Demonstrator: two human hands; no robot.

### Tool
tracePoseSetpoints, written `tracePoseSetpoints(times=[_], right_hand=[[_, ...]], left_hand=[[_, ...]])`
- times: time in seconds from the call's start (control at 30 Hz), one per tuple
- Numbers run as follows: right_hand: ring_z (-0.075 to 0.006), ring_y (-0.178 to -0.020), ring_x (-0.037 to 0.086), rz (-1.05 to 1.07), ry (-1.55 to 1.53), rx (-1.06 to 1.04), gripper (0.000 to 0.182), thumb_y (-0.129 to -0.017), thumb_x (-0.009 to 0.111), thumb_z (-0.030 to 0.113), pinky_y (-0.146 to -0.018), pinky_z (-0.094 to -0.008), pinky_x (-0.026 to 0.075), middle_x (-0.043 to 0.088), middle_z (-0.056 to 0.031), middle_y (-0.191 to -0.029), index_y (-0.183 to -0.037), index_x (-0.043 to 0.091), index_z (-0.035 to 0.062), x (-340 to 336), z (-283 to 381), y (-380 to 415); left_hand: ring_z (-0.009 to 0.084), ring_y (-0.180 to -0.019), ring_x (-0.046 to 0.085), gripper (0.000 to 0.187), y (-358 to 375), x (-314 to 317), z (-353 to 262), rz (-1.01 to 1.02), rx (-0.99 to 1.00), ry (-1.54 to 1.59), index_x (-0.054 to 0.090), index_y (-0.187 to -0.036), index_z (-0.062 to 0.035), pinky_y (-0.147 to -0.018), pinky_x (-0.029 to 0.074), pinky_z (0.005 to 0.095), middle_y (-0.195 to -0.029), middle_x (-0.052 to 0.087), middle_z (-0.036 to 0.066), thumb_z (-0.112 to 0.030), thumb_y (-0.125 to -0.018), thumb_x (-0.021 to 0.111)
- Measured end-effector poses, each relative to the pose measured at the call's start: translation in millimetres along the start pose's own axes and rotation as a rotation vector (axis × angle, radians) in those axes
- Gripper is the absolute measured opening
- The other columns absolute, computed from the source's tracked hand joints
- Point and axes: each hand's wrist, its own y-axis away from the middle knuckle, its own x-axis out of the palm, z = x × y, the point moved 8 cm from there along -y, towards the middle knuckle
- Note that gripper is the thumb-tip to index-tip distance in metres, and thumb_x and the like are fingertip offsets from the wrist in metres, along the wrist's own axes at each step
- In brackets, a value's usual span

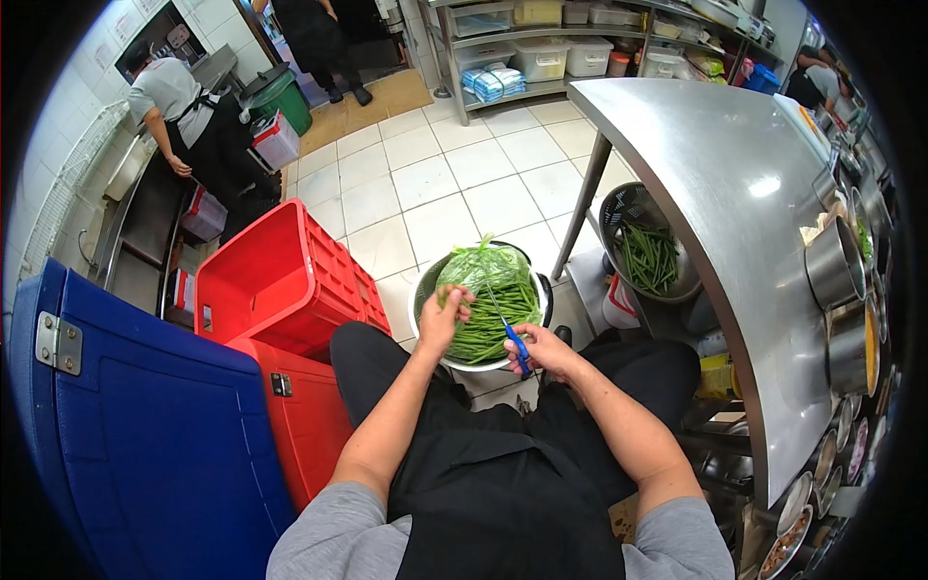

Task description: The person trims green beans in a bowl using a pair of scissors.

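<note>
My right hand (544,352) grips a pair of scissors (517,346) by the blue handles. Their metal blades point up and left, over the green beans (483,331) and toward a clear plastic bag (488,266) with green beans in it. Both the loose beans and the bag are in a round bowl (474,366) with a light rim, between my knees. My left hand (445,317) is over the bowl's left side, beside the bag. Its fingers are curled together; what they pinch, if anything, is too small to make out.
To my left are red crates (261,275) and a blue cooler box (174,416). A steel table (715,193) curves along my right, with a colander (684,282) of beans below its edge. Metal pots (834,266) line the far right. A person (179,101) stands at the left counter.
</note>
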Motion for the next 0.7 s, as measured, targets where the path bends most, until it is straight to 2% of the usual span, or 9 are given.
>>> tracePoseSetpoints(times=[0.07, 0.1, 0.13, 0.23, 0.5, 0.7], right_hand=[[-0.0202, -0.077, 0.069, 0.008, -0.041, 0.048, 0.049, -0.09, 0.07, 0.031, -0.069, -0.0318, 0.059, 0.064, -0.0084, -0.09, -0.126, 0.049, 0.0045, 3.1, 0.6, 3.9], [-0.0202, -0.077, 0.069, 0.01, -0.04, 0.047, 0.049, -0.09, 0.07, 0.031, -0.069, -0.0318, 0.059, 0.064, -0.0084, -0.09, -0.126, 0.049, 0.0045, 4.1, 0.3, 3.8], [-0.021, -0.079, 0.069, 0.035, -0.091, 0.044, 0.049, -0.091, 0.07, 0.032, -0.071, -0.0326, 0.059, 0.064, -0.0094, -0.091, -0.125, 0.049, 0.0049, 7.0, 0.1, 4.0], [-0.0226, -0.082, 0.069, 0.098, -0.181, 0.02, 0.047, -0.092, 0.068, 0.034, -0.074, -0.0342, 0.059, 0.064, -0.0113, -0.093, -0.124, 0.049, 0.0055, 12.9, 4.1, 6.3], [-0.0251, -0.086, 0.069, 0.198, -0.32, -0.017, 0.037, -0.095, 0.063, 0.034, -0.078, -0.0369, 0.059, 0.065, -0.0128, -0.095, -0.116, 0.049, 0.0065, 20.2, 9.9, 9.9], [-0.0229, -0.081, 0.07, 0.191, -0.366, -0.056, 0.039, -0.095, 0.064, 0.034, -0.073, -0.0346, 0.059, 0.064, -0.0108, -0.092, -0.118, 0.05, 0.0074, 20.6, 13.1, 9.4]], left_hand=[[0.0169, -0.08, 0.066, 0.023, 4.4, -8.6, -6.9, -0.133, 0.05, 0.618, 0.055, -0.111, -0.0023, -0.07, 0.056, 0.0295, -0.101, 0.066, 0.014, -0.024, -0.103, 0.049], [0.0219, -0.081, 0.066, 0.022, 4.4, -9.5, -5.4, -0.138, 0.042, 0.697, 0.05, -0.11, -0.0034, -0.073, 0.057, 0.0333, -0.103, 0.064, 0.017, -0.024, -0.103, 0.049], [0.0219, -0.081, 0.066, 0.022, 5.4, -9.7, -5.1, -0.139, 0.046, 0.697, 0.05, -0.11, -0.0034, -0.073, 0.057, 0.0333, -0.103, 0.064, 0.017, -0.024, -0.103, 0.049], [0.0276, -0.09, 0.065, 0.018, 11.5, -7.2, 0.7, -0.155, 0.008, 0.778, 0.051, -0.107, -0.0045, -0.083, 0.056, 0.0411, -0.108, 0.063, 0.02, -0.022, -0.103, 0.049], [0.0303, -0.096, 0.064, 0.025, 21.0, -4.4, 8.0, -0.22, 0.006, 0.935, 0.051, -0.108, -0.0016, -0.086, 0.056, 0.0428, -0.111, 0.06, 0.022, -0.026, -0.103, 0.05], [0.0306, -0.098, 0.064, 0.023, 28.5, 5.5, 2.1, -0.192, 0.011, 0.933, 0.051, -0.107, -0.0025, -0.088, 0.055, 0.0435, -0.113, 0.059, 0.021, -0.025, -0.102, 0.05]])
